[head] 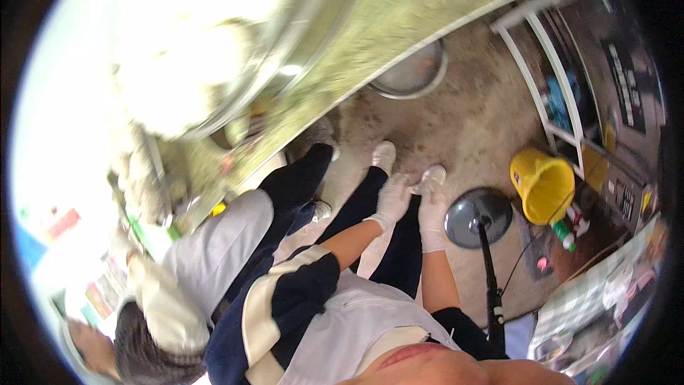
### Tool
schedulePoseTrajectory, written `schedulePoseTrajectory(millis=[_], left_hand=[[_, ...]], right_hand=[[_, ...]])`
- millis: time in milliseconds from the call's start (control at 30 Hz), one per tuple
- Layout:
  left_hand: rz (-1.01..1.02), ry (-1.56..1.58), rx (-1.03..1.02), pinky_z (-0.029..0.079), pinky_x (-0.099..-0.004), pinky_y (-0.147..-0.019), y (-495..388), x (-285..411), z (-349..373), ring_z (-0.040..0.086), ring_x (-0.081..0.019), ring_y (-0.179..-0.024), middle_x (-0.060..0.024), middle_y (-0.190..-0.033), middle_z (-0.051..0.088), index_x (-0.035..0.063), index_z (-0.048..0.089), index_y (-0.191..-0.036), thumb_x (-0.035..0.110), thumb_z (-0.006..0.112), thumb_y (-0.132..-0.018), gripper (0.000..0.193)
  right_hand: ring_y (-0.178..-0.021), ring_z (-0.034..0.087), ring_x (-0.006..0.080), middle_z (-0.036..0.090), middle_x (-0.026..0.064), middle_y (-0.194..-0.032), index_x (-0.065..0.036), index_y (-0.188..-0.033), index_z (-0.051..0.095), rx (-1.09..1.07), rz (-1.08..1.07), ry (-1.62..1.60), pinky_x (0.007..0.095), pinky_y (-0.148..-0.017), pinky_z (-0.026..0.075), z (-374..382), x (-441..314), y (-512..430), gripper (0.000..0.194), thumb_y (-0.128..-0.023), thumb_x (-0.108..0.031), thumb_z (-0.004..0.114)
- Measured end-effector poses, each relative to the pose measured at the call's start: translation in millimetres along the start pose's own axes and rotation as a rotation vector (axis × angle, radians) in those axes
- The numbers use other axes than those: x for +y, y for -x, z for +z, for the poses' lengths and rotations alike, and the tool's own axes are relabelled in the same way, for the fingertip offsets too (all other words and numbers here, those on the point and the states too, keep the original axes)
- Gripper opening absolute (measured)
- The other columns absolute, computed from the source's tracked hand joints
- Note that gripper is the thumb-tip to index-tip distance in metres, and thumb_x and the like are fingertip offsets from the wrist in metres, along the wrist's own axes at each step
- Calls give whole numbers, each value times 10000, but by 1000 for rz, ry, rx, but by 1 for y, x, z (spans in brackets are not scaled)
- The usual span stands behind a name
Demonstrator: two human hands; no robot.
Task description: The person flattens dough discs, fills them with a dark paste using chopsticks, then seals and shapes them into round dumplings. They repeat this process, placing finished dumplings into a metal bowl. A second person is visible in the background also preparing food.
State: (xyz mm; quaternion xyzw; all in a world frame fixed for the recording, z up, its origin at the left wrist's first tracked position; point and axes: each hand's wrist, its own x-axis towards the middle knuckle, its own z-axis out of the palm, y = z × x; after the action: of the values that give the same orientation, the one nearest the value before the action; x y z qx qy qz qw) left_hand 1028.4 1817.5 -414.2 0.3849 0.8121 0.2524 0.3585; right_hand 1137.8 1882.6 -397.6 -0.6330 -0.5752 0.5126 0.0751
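Note:
My left hand (390,203), in a thin whitish glove, is in front of my dark trousers. Close beside it is my right hand (432,214), gloved the same way and seen partly over one of my white shoes (435,173). The fingertips of both hands nearly meet or touch. Whether anything thin is between them cannot be made out. My other white shoe (383,154) stands on the stained floor (459,112), just beyond my left hand. A pale apron (352,305) covers my front.
A co-worker (214,246) stands at my left by a greenish table (342,59) bearing a large metal bowl (235,101) of overexposed white stuff. A metal basin (414,72) shows beyond the table edge. Right are a pole stand's round base (465,222), yellow bucket (548,192) and white-framed rack (566,101).

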Motion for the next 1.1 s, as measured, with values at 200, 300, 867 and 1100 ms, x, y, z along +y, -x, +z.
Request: schedulePoseTrajectory(millis=[200, 300, 867, 1100], left_hand=[[-74, 23, -83, 414, -444, -1031, 36, 74, -43, 516, -396, -1201, -242, -1285, 539, 18, 591, -1219, 242, 526, -948, 357], [-100, 53, -117, 410, -436, -1035, 63, 97, -73, 508, -395, -1210, -238, -1294, 531, 15, 593, -1216, 272, 512, -955, 375], [-412, 198, 333, 456, -422, -977, 393, -13, -213, 586, -335, -1127, -162, -1171, 651, 53, 642, -1161, 343, 453, -971, 395], [-769, 415, 571, 461, -414, -960, 581, -103, -236, 595, -346, -1118, -169, -1159, 663, 69, 662, -1143, 367, 498, -965, 383]], right_hand=[[-1075, 623, 230, 638, 194, -1216, 33, -1331, 535, 183, -38, -268, 319, -911, 488, -62, -68, 43, 399, -979, -154, 511], [-1054, 637, 219, 631, 184, -1241, 63, -1282, 566, 149, -93, -106, 324, -893, 515, -85, -91, 61, 361, -987, -133, 500], [-1079, 647, 300, 682, 196, -1124, 32, -1121, 670, -413, -617, 441, 357, -980, 471, -57, -99, 179, 290, -938, -164, 560], [-1002, 650, 363, 687, 206, -1033, -25, -1035, 703, -707, -817, 809, 422, -890, 510, 50, -65, 306, 313, -920, -264, 536]])
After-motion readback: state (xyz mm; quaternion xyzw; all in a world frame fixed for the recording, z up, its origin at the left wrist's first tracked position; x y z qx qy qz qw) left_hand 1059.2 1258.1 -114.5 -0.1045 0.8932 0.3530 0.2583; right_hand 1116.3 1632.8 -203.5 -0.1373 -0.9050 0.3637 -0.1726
